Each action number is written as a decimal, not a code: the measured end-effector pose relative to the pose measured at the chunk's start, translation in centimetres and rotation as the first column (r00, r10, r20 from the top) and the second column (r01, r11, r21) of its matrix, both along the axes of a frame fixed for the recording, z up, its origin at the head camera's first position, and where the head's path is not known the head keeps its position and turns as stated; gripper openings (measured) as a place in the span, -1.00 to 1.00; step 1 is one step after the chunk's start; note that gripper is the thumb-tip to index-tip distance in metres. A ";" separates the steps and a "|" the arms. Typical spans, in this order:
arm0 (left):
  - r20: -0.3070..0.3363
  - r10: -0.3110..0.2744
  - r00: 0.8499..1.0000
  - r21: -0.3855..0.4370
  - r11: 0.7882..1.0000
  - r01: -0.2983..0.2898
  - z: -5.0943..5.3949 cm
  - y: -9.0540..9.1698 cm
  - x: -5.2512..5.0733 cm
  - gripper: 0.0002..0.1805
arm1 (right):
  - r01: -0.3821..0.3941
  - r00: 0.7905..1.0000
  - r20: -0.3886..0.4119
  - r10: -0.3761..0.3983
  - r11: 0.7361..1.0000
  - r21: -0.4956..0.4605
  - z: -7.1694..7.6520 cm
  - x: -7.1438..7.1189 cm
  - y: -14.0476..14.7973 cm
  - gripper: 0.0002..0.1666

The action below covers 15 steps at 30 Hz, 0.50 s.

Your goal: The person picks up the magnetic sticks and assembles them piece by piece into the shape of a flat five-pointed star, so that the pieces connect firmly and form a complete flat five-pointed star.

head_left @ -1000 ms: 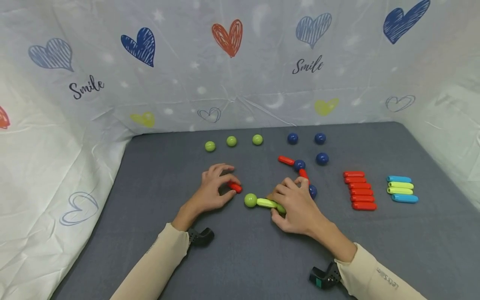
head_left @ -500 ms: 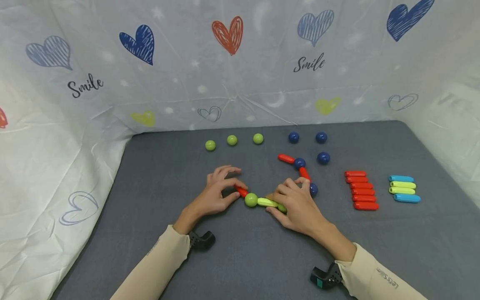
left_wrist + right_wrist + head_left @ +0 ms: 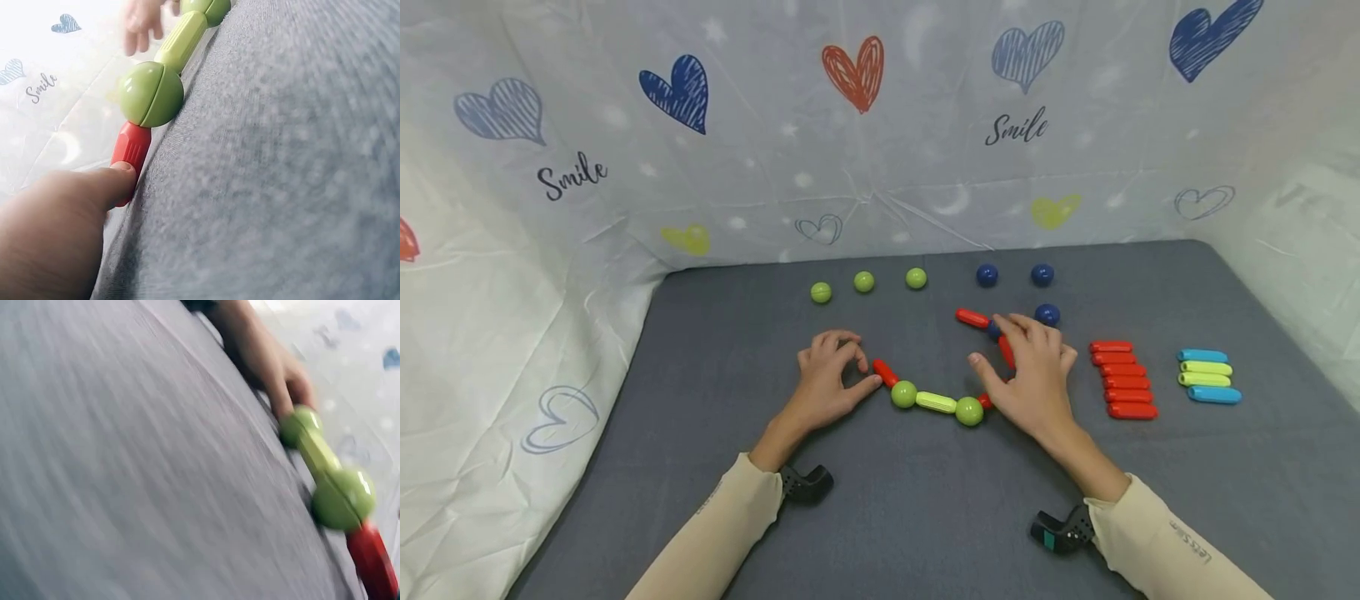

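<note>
A chain of sticks and balls lies on the cloth in the head view. From its left end run a red stick (image 3: 886, 372), a green ball (image 3: 904, 394), a yellow-green stick (image 3: 936, 402), another green ball (image 3: 968, 411) and a second red stick (image 3: 986, 402). My left hand (image 3: 827, 379) is beside the left red stick, and the left wrist view has its thumb over that stick. My right hand (image 3: 1033, 379), fingers spread, is over the chain's right part, hiding some of it. Beyond its fingers show a blue ball (image 3: 994, 330) and a red stick (image 3: 972, 318).
Loose green balls (image 3: 863, 282) and blue balls (image 3: 987, 276) lie along the back. To the right, several red sticks (image 3: 1125, 384) are stacked in a row, beside blue and yellow-green sticks (image 3: 1204, 367). A printed curtain (image 3: 737, 167) hangs behind the grey cloth (image 3: 865, 517).
The left red stick has come up against the left green ball, and my left hand has drawn back slightly. My right hand has left the right green ball and moved up and right.
</note>
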<state>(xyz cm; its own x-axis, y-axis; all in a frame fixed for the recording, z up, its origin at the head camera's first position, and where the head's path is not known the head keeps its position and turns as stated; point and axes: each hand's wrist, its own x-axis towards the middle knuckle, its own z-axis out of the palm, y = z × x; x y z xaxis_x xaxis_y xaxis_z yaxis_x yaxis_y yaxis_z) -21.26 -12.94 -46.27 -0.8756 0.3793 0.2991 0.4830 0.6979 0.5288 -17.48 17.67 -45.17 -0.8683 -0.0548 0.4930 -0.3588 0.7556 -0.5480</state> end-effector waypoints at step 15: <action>0.090 0.146 0.985 -0.065 0.988 -0.141 0.3 1.8 1.4 -0.43 | -0.120 0.928 0.341 0.148 0.987 -0.103 0.0 0.3 -0.3 0.02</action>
